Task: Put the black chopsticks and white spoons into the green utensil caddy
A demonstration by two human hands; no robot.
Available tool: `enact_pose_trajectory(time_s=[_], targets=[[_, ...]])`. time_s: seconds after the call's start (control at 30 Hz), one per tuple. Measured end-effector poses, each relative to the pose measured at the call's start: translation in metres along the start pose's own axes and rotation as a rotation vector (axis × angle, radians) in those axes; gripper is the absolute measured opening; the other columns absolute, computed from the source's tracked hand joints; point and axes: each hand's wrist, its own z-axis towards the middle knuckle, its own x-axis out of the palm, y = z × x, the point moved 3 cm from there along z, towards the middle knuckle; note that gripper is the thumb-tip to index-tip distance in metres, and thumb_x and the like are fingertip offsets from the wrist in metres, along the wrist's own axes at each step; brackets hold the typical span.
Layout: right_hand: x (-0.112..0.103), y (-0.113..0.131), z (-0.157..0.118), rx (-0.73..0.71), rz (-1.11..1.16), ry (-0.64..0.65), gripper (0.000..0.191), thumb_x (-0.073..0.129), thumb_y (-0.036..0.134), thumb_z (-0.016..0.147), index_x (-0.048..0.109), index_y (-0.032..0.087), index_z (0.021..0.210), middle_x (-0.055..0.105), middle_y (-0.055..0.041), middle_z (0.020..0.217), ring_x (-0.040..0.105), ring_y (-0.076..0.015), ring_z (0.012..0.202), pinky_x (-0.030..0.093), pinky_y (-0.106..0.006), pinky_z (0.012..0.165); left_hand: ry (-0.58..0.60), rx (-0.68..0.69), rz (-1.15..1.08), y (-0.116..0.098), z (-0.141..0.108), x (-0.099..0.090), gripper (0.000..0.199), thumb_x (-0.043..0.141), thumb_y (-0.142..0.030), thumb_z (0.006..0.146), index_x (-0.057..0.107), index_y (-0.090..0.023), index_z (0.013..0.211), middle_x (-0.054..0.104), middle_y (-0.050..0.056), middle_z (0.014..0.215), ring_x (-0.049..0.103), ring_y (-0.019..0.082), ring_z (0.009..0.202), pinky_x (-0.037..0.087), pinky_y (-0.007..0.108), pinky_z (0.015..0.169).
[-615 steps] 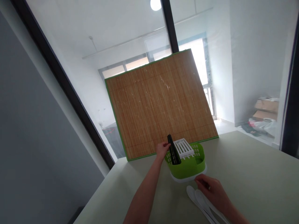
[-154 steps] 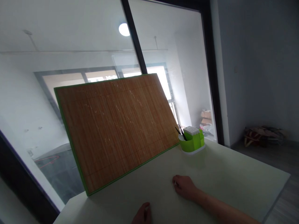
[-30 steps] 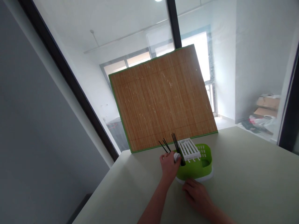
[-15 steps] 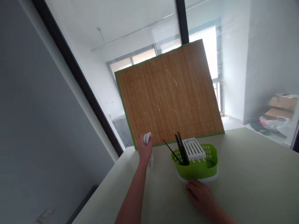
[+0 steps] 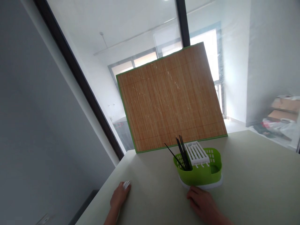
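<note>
Low at the left of the table, my left hand (image 5: 120, 194) is closed around a few nested white spoons (image 5: 127, 184), whose rounded ends show past the fingers; their handles are mostly hidden. My right hand (image 5: 200, 200) rests on the tabletop with its fingers curled in, close against the white base of a green utensil holder (image 5: 197, 177). Nothing shows inside that hand. Several black chopsticks (image 5: 181, 154) lean in the holder's left part. A white slotted rack (image 5: 197, 152) with small hooks sits across its middle.
Behind the holder a bamboo mat (image 5: 171, 100) with green edging stands upright at the far edge of the pale table (image 5: 253, 175). Glass panels and a dark frame post (image 5: 182, 22) rise beyond it. Cardboard and plastic bags (image 5: 281, 120) lie far right.
My left hand has come back toward me and to the left, from near the mat, carrying the spoons lower over the table. My right hand has stayed by the holder.
</note>
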Motion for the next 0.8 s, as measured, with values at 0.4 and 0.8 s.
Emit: enact_pose_trajectory(time_s=[0.4,0.8], targets=[[-0.001,-0.003,-0.002,0.047,0.005,0.047,0.022,0.044,0.009,0.075,0.059,0.023,0.084,0.061,0.0008,0.087,0.057,-0.0139,0.078,0.038,-0.024,0.068,-0.145,-0.241,0.066,0.009,-0.018,-0.005,0.092,0.035,-0.076,0.068,0.029,-0.017,0.138,0.048,0.018,0.128,0.043,0.04,0.117,0.037,0.051,0.089],[-0.003,-0.002,-0.001,0.045,0.025,0.037,0.022,0.045,0.009,0.075,0.059,0.023,0.084,0.061,0.0005,0.087,0.057,-0.0141,0.078,0.037,-0.024,0.067,-0.295,-0.284,0.006,-0.001,-0.018,-0.015,0.098,0.041,-0.077,0.064,0.024,-0.02,0.142,0.036,0.018,0.139,0.032,0.04,0.126,0.029,0.053,0.098]])
